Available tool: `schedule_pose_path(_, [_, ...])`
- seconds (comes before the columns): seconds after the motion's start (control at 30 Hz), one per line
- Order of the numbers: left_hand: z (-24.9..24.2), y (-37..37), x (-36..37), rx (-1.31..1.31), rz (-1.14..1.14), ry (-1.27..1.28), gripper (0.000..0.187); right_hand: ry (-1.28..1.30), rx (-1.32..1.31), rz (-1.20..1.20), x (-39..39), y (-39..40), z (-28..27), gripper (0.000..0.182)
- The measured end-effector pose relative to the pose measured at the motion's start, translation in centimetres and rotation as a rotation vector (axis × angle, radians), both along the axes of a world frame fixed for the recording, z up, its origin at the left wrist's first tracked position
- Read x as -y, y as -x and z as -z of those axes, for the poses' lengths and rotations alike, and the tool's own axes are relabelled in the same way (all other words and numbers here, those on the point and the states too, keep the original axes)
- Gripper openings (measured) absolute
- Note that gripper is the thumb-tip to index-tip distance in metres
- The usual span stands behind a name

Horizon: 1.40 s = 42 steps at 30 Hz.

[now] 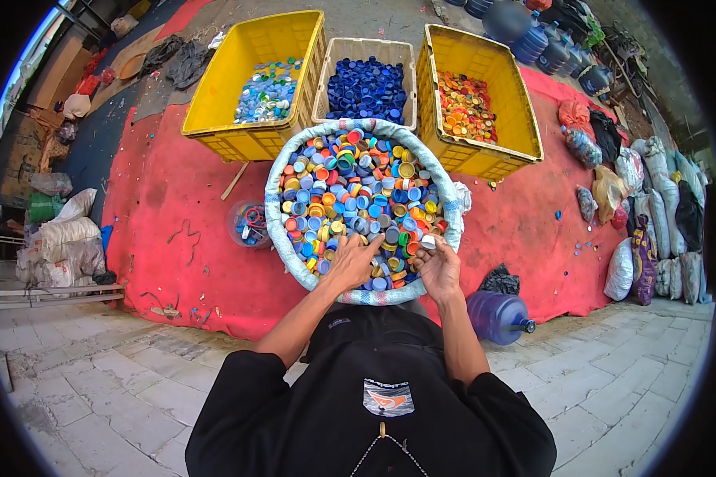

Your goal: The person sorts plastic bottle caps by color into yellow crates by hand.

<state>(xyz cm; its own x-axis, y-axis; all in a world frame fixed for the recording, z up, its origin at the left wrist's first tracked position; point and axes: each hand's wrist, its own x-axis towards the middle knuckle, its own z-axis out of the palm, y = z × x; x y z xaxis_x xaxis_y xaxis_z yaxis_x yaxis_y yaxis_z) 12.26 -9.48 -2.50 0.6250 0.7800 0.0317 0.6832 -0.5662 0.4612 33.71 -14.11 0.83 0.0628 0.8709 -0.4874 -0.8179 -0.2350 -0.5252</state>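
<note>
A round basket with a wrapped light-coloured rim [276, 230] is full of bottle caps in mixed colours [350, 183]. My left hand [354, 261] rests on the caps near the basket's front, its fingers spread among them. At the right front of the basket, my right hand [439, 269] pinches a white cap [428, 242] between thumb and fingers. Behind the basket are a yellow crate [207, 127] with light blue, white and green caps, a whitish crate [321, 111] with dark blue caps, and another yellow crate [485, 157] with orange, red and yellow caps.
A small clear tub [248, 224] stands left of the basket on the red mat [163, 230]. A large blue bottle [497, 318] and a black bag [500, 281] lie to the right. Filled sacks [652, 207] line the right side; more bags [64, 238] are piled at left.
</note>
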Motion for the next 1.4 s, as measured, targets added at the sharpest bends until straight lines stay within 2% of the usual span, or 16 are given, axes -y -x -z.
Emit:
schedule_pose_path(0.23, [-0.2, -1.1, 0.5, -0.045, -0.008, -0.018, 0.058, 0.001, 0.044, -0.017, 0.0, 0.4, -0.2, 0.022])
schedule_pose_path(0.53, [-0.2, -0.3, 0.5, 0.083, -0.008, 0.043, 0.054, 0.034, 0.032, -0.021, -0.1, 0.5, 0.5, 0.028])
schedule_pose_path(0.63, [-1.1, 0.1, 0.5, 0.186, -0.066, 0.111, 0.054, 0.034, 0.027, -0.032, -0.4, 0.6, 0.2, 0.029])
schedule_pose_path(0.77, [-1.4, 1.0, 0.5, 0.317, -0.174, 0.07, 0.056, 0.041, -0.002, -0.038, -0.8, 0.8, 0.8, 0.028])
schedule_pose_path(0.9, [-0.8, 1.8, 0.2, 0.734, -0.47, 0.53, 0.045, 0.028, -0.021, -0.06, -1.0, 0.9, 1.2, 0.028])
schedule_pose_path(1.03, [-2.0, 2.9, 0.1, 1.302, -0.685, 1.045, 0.045, 0.031, -0.009, -0.059, -1.2, 1.7, 0.6, 0.028])
schedule_pose_path(1.13, [-3.2, 3.3, 0.2, 1.675, -0.614, 1.248, 0.041, 0.013, -0.041, -0.062, -1.5, 2.0, 0.6, 0.028])
schedule_pose_path(1.17, [-2.3, 4.0, 0.2, 1.747, -0.571, 1.323, 0.032, 0.002, -0.059, -0.065, -1.6, 2.0, 0.6, 0.028])
schedule_pose_path(1.27, [-2.9, 3.9, 0.2, 1.997, -0.719, 1.483, 0.029, 0.029, -0.046, -0.066, -2.1, 2.3, 0.8, 0.028])
schedule_pose_path(1.3, [-2.0, 4.0, 0.1, 2.098, -0.593, 1.525, 0.025, 0.047, -0.042, -0.057, -2.3, 2.4, 0.7, 0.029])
schedule_pose_path(1.4, [-0.6, 4.0, 0.3, 2.065, -0.642, 1.49, 0.024, 0.062, -0.026, -0.074, -2.6, 2.7, 0.6, 0.028])
